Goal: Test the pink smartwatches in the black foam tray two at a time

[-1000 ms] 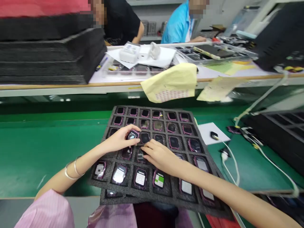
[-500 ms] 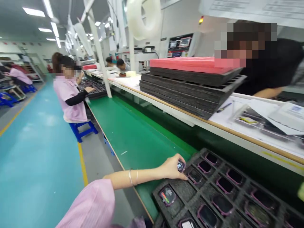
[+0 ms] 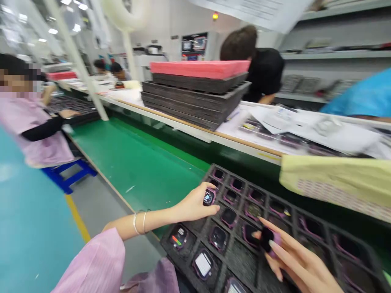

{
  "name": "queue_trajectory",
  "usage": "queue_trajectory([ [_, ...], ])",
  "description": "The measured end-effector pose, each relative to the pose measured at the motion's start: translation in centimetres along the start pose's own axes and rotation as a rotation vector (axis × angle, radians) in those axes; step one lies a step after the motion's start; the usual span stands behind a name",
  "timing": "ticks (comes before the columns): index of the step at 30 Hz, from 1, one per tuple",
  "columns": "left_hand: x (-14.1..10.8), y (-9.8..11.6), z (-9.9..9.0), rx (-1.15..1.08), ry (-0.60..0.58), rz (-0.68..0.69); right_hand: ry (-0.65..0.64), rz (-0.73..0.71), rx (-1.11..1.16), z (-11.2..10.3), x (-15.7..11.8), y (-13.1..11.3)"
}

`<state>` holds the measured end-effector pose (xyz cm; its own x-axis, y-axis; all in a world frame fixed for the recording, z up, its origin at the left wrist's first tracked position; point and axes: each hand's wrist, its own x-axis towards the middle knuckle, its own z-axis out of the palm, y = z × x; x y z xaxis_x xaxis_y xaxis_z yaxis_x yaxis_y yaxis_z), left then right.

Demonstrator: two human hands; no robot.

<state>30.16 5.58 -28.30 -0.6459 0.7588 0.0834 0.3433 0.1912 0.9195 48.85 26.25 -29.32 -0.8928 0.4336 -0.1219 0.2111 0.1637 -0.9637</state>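
A black foam tray (image 3: 242,260) holds several purple-rimmed watches in its compartments. My left hand (image 3: 195,202) grips a watch with a lit dial (image 3: 209,197) between thumb and fingers, over the tray's left part. My right hand (image 3: 293,254) holds another purple-cased watch (image 3: 270,240), its screen dark, above the tray's middle. Near the tray's left corner lies a watch with a red and green display (image 3: 179,237). A watch with a white screen (image 3: 203,264) rests in a compartment beside it.
Beyond the green bench (image 3: 137,158), a raised shelf carries stacked black trays (image 3: 189,101) topped with pink foam (image 3: 198,69). Papers (image 3: 324,126) lie on the shelf, with a yellow sheet (image 3: 336,183) hanging in front. A co-worker (image 3: 39,122) sits left; another person (image 3: 262,69) is behind the shelf.
The view has swung right. My right hand has come into view with a dark-screened watch. My left hand still grips its watch, now over the tray, and the watch's dial shows more fully.
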Motion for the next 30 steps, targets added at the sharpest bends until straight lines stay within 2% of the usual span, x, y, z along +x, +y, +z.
queue_trajectory([
  [3, 0.3, 1.7, 3.1, -0.098, -0.129, 0.034, -0.161, 0.146, 0.267, 0.4, -1.6, -0.7],
  [5, 0.3, 2.0, 5.0, -0.162, -0.235, 0.017, -0.227, 0.175, 0.399, 0.4, -2.0, -0.7],
  [7, 0.3, 1.9, 6.5, -0.181, -0.294, 0.019, -0.242, 0.163, 0.496, 0.2, -2.1, -0.3],
  [10, 0.4, 1.5, 7.6, -0.161, -0.322, 0.058, -0.24, 0.124, 0.58, -0.2, -2.1, 0.4],
  [13, 0.7, 1.1, 8.0, -0.162, -0.345, 0.059, -0.257, 0.11, 0.621, -0.4, -1.8, 1.0],
  [19, 0.9, 0.4, 8.3, -0.21, -0.456, -0.042, -0.266, 0.118, 0.646, -0.8, -1.8, 1.5],
  [26, 1.3, 0.8, 7.6, -0.185, -0.484, -0.049, -0.289, 0.107, 0.641, -0.5, -2.1, 1.1],
  [30, 1.6, 0.8, 7.4, -0.169, -0.497, -0.039, -0.229, 0.122, 0.62, -0.1, -1.9, 0.9],
])
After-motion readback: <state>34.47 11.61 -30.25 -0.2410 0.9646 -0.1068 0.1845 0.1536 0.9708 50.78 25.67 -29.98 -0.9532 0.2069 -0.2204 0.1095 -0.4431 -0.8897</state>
